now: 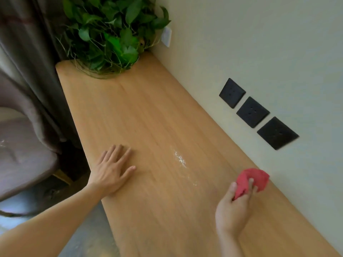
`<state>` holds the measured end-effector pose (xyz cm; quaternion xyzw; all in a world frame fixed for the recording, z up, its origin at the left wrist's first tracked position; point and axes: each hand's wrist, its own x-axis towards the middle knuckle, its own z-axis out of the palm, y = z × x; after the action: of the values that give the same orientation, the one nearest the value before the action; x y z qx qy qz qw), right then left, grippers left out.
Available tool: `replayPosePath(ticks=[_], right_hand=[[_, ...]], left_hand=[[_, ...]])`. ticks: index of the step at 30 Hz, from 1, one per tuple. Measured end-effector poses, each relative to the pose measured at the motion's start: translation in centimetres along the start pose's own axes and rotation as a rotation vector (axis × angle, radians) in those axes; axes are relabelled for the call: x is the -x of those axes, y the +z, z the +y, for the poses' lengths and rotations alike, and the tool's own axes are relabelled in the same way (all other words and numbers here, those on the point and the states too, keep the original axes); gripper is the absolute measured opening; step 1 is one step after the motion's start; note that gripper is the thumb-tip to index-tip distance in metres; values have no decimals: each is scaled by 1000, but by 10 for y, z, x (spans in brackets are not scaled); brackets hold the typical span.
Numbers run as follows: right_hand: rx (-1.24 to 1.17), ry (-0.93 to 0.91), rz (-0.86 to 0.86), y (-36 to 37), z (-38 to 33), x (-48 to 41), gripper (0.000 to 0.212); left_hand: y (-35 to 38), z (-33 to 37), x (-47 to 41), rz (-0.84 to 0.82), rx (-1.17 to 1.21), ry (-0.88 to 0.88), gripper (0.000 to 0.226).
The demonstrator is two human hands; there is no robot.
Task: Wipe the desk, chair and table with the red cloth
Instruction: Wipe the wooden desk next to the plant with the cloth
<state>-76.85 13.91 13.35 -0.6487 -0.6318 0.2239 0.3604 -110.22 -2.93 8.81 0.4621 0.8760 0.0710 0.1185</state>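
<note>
A long light-wood desk (148, 112) runs along a pale wall. My right hand (233, 208) grips a crumpled red cloth (253, 179) near the desk's wall-side edge, low over the wood. My left hand (111, 168) lies flat on the desk near its front edge, fingers spread, holding nothing. A streak of white powder (179, 158) lies on the desk between the two hands. A brownish upholstered chair (24, 154) stands to the left of the desk, with faint white marks on its seat.
A leafy green potted plant (111, 36) fills the desk's far end. Three black wall sockets (252, 112) sit on the wall just above the desk. A dark curtain (24, 52) hangs at the left. Grey floor (87, 236) shows below the desk's front edge.
</note>
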Motion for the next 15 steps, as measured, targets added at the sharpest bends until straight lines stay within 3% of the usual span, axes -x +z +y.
replayPosePath(ticks=[3,7,12,15], right_hand=[[113,48,-149,66,-40,48,67],[383,113,-135,108,-42,55,76],[490,267,-163,132,-58,53,88],[471,364,-201,141,-61,47,76]], left_hand=[[10,-16,-27,23,-18,44,81],[18,-27,-52,82,4,96,79],[15,-28,-71,83,-13,171,84],[9,-23,-77,70,-12,185,89]])
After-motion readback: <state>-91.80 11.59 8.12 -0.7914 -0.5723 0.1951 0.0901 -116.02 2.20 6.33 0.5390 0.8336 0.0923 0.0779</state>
